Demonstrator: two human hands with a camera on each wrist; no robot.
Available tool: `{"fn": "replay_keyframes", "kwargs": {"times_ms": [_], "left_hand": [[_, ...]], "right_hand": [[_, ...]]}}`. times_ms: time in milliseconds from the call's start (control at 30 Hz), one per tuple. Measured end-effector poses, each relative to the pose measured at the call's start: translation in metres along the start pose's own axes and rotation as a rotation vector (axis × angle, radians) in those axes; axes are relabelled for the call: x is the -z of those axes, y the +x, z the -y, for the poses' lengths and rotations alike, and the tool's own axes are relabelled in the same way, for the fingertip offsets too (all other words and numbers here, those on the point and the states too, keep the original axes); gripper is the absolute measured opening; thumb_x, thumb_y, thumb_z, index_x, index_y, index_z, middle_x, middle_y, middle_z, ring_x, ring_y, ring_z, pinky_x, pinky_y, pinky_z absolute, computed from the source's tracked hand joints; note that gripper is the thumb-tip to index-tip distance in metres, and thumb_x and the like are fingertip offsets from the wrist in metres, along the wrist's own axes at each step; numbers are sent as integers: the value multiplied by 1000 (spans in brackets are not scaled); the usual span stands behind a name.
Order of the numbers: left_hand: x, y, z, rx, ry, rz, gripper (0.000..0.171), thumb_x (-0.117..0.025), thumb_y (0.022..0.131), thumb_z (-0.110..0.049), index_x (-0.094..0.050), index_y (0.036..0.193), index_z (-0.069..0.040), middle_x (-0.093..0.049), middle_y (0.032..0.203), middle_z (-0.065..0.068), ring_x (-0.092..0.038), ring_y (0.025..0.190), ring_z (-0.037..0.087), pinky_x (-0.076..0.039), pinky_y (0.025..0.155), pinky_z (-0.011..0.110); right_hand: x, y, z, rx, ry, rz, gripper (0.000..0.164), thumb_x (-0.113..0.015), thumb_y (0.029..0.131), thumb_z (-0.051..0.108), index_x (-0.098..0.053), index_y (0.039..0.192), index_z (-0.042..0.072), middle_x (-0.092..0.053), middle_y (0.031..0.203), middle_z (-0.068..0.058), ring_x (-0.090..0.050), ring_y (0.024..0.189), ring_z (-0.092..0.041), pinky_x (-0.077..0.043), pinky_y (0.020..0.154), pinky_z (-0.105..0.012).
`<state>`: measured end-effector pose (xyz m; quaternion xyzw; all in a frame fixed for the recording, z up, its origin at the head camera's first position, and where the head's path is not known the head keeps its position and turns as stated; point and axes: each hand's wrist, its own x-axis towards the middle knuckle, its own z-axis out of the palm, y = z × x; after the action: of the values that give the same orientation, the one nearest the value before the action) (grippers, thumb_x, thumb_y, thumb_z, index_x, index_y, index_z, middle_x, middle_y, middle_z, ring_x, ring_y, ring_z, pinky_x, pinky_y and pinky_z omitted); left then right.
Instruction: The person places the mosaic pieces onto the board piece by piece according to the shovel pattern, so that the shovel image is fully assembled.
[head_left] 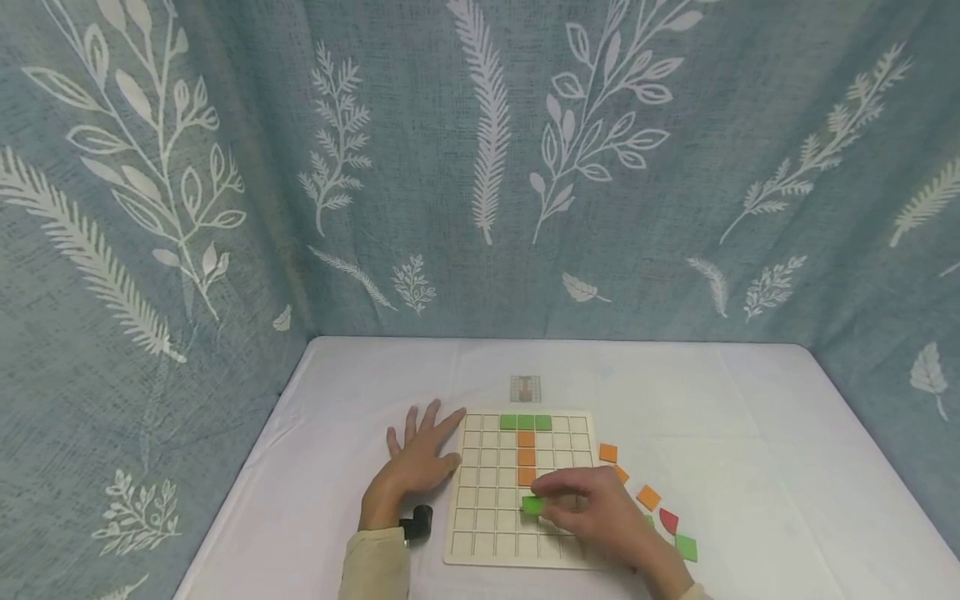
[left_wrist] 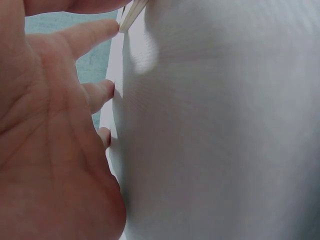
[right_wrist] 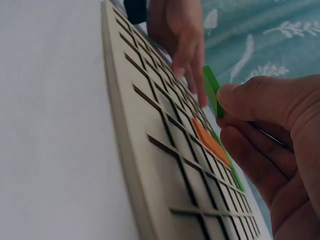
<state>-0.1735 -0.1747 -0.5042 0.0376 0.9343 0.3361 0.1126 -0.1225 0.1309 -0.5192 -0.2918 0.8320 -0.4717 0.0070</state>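
A pale grid board (head_left: 480,546) lies on the white table. Three green square tiles (head_left: 526,422) sit side by side in its top row, and a column of three orange square tiles (head_left: 527,457) runs down from the middle one. Over the board below that column, my right hand (head_left: 600,508) pinches a green tile (head_left: 532,505) between thumb and fingers. In the right wrist view this green tile (right_wrist: 212,90) is tilted and raised off the grid. With fingers spread, my left hand (head_left: 420,458) rests at the board's left edge; forefinger and thumb touch it.
Right of the board lie loose tiles: orange ones (head_left: 648,497), a red one (head_left: 669,522) with a curved side and a green one (head_left: 686,547). A small printed grid card (head_left: 525,388) lies beyond the board. A patterned blue curtain (head_left: 420,167) hangs behind the table.
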Motion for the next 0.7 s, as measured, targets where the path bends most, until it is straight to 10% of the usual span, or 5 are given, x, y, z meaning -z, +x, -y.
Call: {"fn": "replay_keyframes", "kwargs": {"times_ms": [700], "left_hand": [[-2,1,3,3,10,12,74,-64,96,-17,-46,168,-19,-15,183,22,6,169,52,14,128,80]], "right_hand": [[-35,9,12,11,-87,92,27,-84,93,7,-85,117,18,-83,115,12,-76,111,-3,-63,101,-30]]}}
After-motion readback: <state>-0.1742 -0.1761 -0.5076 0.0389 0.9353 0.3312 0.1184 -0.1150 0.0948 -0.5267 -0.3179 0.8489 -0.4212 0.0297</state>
